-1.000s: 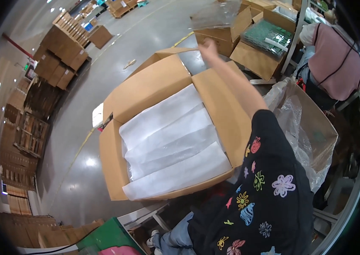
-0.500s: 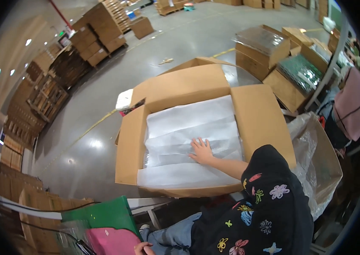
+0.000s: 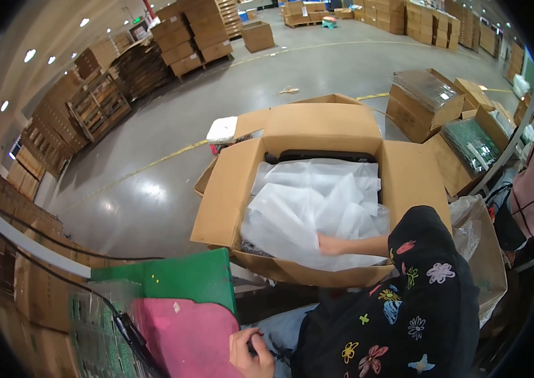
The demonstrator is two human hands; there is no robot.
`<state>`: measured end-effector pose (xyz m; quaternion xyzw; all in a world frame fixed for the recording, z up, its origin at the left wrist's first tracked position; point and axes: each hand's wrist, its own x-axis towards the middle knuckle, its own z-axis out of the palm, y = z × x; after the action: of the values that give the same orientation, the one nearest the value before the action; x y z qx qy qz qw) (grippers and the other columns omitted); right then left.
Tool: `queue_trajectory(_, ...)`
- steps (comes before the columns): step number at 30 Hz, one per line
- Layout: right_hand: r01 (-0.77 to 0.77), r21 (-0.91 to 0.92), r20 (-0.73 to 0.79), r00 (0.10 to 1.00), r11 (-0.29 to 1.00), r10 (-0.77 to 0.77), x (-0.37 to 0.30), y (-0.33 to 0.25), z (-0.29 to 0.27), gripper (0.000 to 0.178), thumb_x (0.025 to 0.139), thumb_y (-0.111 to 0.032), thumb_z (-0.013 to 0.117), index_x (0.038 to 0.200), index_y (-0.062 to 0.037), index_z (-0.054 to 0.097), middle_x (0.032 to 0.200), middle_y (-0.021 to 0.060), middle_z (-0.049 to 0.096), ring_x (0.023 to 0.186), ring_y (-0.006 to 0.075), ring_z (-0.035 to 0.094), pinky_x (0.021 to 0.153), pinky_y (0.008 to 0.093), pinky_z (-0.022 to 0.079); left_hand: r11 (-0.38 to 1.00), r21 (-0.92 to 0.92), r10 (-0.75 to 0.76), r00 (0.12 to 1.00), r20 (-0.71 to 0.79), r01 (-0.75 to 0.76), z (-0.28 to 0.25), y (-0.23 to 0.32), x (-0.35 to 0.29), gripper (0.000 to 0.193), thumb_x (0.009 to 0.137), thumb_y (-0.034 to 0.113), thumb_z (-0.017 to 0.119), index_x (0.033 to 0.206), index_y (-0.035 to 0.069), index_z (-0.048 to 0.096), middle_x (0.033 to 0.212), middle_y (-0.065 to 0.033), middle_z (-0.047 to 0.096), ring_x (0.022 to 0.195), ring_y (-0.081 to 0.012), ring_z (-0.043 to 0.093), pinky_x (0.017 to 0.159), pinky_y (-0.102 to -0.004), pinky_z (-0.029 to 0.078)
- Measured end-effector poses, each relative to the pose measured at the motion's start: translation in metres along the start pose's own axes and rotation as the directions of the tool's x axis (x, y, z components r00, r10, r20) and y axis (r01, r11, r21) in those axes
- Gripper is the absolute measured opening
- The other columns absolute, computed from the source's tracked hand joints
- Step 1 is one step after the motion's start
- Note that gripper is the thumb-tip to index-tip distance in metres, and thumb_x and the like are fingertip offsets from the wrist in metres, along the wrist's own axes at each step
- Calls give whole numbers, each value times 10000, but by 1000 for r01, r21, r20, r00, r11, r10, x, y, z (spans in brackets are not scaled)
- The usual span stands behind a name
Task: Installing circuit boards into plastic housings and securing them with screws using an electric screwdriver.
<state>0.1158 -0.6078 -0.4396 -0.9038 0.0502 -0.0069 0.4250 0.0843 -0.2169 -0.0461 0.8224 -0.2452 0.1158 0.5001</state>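
Note:
A large open cardboard box [image 3: 323, 120] stands in front of me, its flaps folded outward. Crumpled white packing foam sheet [image 3: 304, 195] covers most of the inside, with clear bubble wrap [image 3: 255, 249] showing at the near left corner. Along the far inner wall a black edge of something [image 3: 327, 155] is exposed. Reaching in from the right, my right hand [image 3: 328, 244] has its fingers closed at the near part of the sheet, fingertips hidden by it. My left hand [image 3: 251, 353] is loosely curled near my lap, beside a pink sheet [image 3: 185, 334], with nothing visible in it.
A green panel [image 3: 185, 277] and a black cable [image 3: 129, 334] lie at lower left. To the right is a box lined with clear plastic [image 3: 490, 264]. Beyond it, open cartons [image 3: 418, 113] and a pink bag [image 3: 528, 189] crowd the side. Stacked cartons [image 3: 191, 38] stand far back.
My right hand has gone from lying flat on the smooth sheet to gripping it near the front. The sheet is now bunched toward me, exposing the black edge. The view has shifted.

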Motion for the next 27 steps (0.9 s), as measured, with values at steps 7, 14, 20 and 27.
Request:
queue_trajectory(7, -104, -277, 573, 780, 955, 251, -2, -141, -37, 600, 887, -537, 628, 1212, -33, 616, 1064, 184, 699, 1021, 337, 659, 898, 428, 501, 993, 106, 39, 995, 95, -49, -8, -20, -6, 184, 859, 34, 634, 1042, 28, 646, 894, -83, 670, 852, -259, 637, 754, -347, 482)
queue_trajectory(14, -324, 474, 66, 940, 819, 334, 64, -184, -194, 384, 998, -334, 561, 1238, -43, 628, 1124, 138, 674, 939, 258, 646, 876, 433, 527, 993, 111, 26, 999, 20, -28, -7, -21, -2, 95, 814, -2, 643, 902, 26, 667, 829, -109, 665, 752, -296, 632, 681, -375, 480)
queue_trajectory(20, -165, -573, -783, 400, 803, -476, 75, -226, -345, 359, 848, -53, 584, 1192, 51, 594, 1271, 249, 579, 1187, 433, 540, 988, 427, 456, 994, 102, 44, 999, 0, -44, -5, -24, -3, 102, 803, -6, 649, 901, 20, 663, 810, -107, 659, 728, -298, 625, 665, -371, 474)
queue_trajectory(27, -779, -361, 72, 525, 513, 848, -74, -89, -410, 514, 750, -205, 693, 1225, -16, 640, 1184, 173, 660, 1102, 341, 619, 945, 491, 489, 992, 88, 90, 994, 59, -95, 8, -9, -2, 116, 790, 6, 651, 902, 30, 669, 809, -96, 665, 727, -293, 622, 667, -378, 470)
